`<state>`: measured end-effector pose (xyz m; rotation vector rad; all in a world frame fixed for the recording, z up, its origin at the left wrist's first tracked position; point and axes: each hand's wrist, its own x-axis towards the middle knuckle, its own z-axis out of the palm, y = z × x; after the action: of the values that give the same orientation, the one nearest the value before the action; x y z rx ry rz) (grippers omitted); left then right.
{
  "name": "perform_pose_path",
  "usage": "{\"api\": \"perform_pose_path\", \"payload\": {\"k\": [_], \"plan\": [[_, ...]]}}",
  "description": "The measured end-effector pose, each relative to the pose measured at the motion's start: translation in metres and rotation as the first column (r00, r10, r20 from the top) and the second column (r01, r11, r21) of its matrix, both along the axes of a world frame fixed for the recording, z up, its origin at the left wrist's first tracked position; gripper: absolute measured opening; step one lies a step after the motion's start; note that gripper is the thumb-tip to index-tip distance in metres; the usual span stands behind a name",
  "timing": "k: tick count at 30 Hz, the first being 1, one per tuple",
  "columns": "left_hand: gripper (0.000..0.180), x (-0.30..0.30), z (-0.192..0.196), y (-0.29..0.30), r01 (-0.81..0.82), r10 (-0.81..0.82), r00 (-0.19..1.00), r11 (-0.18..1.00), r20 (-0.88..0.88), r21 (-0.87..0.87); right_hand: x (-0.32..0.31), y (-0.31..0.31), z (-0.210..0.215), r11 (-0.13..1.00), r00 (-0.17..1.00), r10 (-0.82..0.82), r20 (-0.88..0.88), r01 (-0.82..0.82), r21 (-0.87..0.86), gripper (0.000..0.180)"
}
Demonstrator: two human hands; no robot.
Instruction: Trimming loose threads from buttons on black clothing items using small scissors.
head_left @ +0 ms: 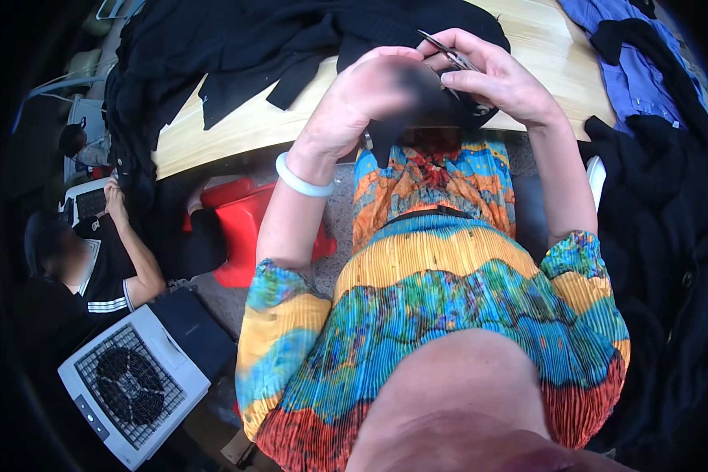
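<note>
At the table's near edge, my left hand (366, 90) grips a black garment (387, 135), part of which hangs down below it. A blurred patch hides some of the left fingers and the cloth there. Close by on the right, my right hand (511, 85) is closed around small metal thread snips (447, 50), their tips pointing up and to the left. The right fingers are also close to the black cloth, and I cannot tell whether they pinch it. More black garments (259, 47) lie spread over the pale wooden table (204, 141).
Black clothing (653, 212) hangs along the right side, below a blue-purple garment (645, 82). To the left, a co-worker (106, 267) in black sits with a raised hand near dark cloth. A red stool (240, 224) and a white fan unit (134, 385) stand on the floor.
</note>
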<state>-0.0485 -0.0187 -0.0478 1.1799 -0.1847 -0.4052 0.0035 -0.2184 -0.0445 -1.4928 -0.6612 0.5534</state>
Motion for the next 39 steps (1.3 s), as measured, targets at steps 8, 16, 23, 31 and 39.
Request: {"api": "perform_pose_path", "payload": {"k": [8,16,23,31,39], "plan": [[0.016,0.002,-0.019,0.01,-0.209,0.197,0.972,0.974,0.128,0.088,0.0,0.006,-0.009,0.985,0.92,0.015,-0.392,0.055,0.166,0.037],[0.027,0.001,-0.018,0.004,-0.22,0.165,0.952,0.954,0.256,0.203,0.001,0.006,-0.008,0.997,0.95,-0.001,-0.311,0.025,0.072,0.039],[0.011,0.006,-0.023,-0.005,-0.58,-0.031,0.58,0.686,0.814,0.44,0.005,0.005,-0.012,1.0,0.961,0.017,-0.275,-0.017,0.003,0.039],[0.007,0.0,-0.025,-0.011,-0.293,0.148,0.94,0.814,0.309,0.502,0.007,0.009,-0.029,0.995,0.996,-0.086,-0.004,0.086,-0.054,0.038],[0.006,0.008,-0.033,-0.011,-0.253,0.201,0.951,0.942,-0.236,-0.219,-0.011,0.011,-0.029,0.894,0.891,-0.438,0.119,0.446,-0.05,0.031]]}}
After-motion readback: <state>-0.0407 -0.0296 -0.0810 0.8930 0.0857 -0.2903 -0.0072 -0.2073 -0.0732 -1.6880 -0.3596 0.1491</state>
